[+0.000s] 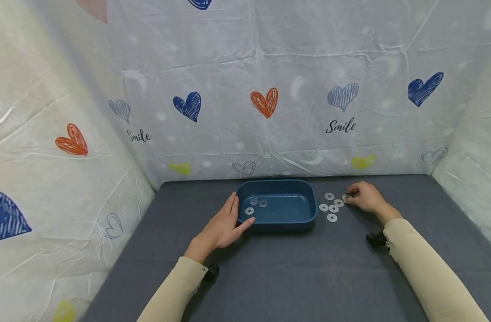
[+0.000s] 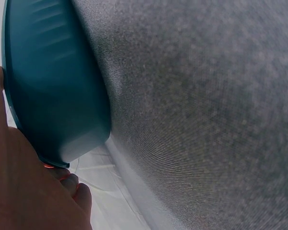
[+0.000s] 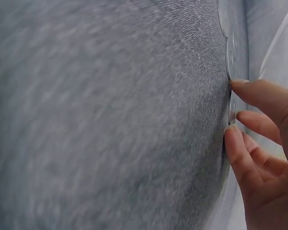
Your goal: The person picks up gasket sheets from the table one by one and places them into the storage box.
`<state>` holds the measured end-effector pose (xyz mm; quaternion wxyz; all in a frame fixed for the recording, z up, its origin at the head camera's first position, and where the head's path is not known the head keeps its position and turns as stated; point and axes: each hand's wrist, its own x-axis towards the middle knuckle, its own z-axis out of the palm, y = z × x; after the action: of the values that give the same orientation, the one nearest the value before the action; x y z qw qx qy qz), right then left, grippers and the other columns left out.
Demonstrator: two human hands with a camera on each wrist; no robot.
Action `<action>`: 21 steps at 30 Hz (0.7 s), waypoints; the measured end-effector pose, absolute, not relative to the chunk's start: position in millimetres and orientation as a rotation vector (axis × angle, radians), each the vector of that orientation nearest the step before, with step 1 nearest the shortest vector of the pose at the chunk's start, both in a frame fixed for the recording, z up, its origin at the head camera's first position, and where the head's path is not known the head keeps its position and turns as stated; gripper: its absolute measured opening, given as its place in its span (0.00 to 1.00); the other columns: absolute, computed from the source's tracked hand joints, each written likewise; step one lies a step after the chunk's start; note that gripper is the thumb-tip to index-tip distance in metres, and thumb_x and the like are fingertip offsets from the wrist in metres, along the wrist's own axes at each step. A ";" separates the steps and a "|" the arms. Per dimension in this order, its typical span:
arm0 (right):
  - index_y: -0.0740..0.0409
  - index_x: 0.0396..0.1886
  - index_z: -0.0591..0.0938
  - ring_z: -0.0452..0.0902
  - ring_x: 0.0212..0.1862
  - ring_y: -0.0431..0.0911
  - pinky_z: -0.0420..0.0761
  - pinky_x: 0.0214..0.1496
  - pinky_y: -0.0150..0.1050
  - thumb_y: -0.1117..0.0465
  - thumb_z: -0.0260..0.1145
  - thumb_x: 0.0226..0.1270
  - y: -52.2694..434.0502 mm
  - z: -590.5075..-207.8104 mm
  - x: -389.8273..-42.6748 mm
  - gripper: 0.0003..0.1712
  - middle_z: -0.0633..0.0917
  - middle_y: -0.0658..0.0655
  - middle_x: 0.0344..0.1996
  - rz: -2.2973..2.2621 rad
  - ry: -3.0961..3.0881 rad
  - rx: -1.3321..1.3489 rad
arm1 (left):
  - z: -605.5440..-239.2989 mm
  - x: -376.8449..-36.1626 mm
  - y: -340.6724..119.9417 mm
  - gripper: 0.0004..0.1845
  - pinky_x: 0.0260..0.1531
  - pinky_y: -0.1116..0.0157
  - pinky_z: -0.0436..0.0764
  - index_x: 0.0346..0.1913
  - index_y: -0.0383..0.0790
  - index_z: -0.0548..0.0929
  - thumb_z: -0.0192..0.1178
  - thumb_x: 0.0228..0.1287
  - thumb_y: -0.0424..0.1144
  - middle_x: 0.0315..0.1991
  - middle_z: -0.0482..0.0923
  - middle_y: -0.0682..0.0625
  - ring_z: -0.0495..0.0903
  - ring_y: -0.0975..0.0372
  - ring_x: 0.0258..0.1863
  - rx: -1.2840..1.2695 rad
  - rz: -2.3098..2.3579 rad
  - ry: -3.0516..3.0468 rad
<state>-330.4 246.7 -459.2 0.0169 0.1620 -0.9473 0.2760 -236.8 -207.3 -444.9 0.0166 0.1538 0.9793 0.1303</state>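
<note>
A blue rectangular tray [image 1: 285, 219] stands on the table, with three flat metal washers [image 1: 249, 210] lying at its left end. My left hand [image 1: 221, 226] rests against the tray's left side, fingers fairly straight and thumb on the front rim. In the left wrist view, that hand [image 2: 33, 187] touches the tray's edge [image 2: 53, 86]. To the right of the tray lie several loose washers [image 1: 332, 218]. My right hand [image 1: 366, 197] pinches another washer [image 1: 344, 197] at the edge of this group. The right wrist view shows that washer [image 3: 232, 109] low against the cloth, between thumb and fingers.
Dark grey cloth covers the table [image 1: 285, 273]. A pale curtain [image 1: 229, 58] printed with hearts rises right behind the table's back edge, and more curtain hangs at both sides. Each wrist carries a small black device [image 1: 375, 239].
</note>
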 end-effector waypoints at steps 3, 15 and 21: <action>0.73 0.49 0.84 0.79 0.50 0.67 0.77 0.53 0.62 0.60 0.71 0.67 245.4 -459.2 -333.1 0.20 0.84 0.73 0.48 0.839 -2.966 0.459 | -446.7 -237.8 -208.2 0.56 0.77 0.48 0.54 0.82 0.33 0.41 0.35 0.71 0.77 0.84 0.33 0.41 0.41 0.50 0.82 0.484 0.409 3.044; 0.68 0.39 0.84 0.80 0.41 0.59 0.78 0.46 0.57 0.57 0.72 0.65 238.9 -456.6 -334.4 0.16 0.86 0.66 0.39 0.801 -3.009 0.352 | -445.2 -235.6 -207.1 0.57 0.77 0.47 0.54 0.82 0.32 0.42 0.36 0.71 0.77 0.83 0.33 0.40 0.42 0.49 0.82 0.488 0.429 3.050; 0.67 0.35 0.84 0.79 0.37 0.57 0.78 0.43 0.54 0.58 0.73 0.62 238.7 -460.0 -334.7 0.14 0.85 0.63 0.34 0.777 -2.971 0.361 | -445.8 -235.5 -207.3 0.57 0.77 0.48 0.55 0.82 0.32 0.43 0.35 0.71 0.77 0.84 0.33 0.41 0.42 0.49 0.82 0.488 0.430 3.059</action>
<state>-334.7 238.7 -460.0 0.0248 0.1167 -0.9606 0.2511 -235.5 -207.3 -445.8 0.0070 0.1560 0.9781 0.1375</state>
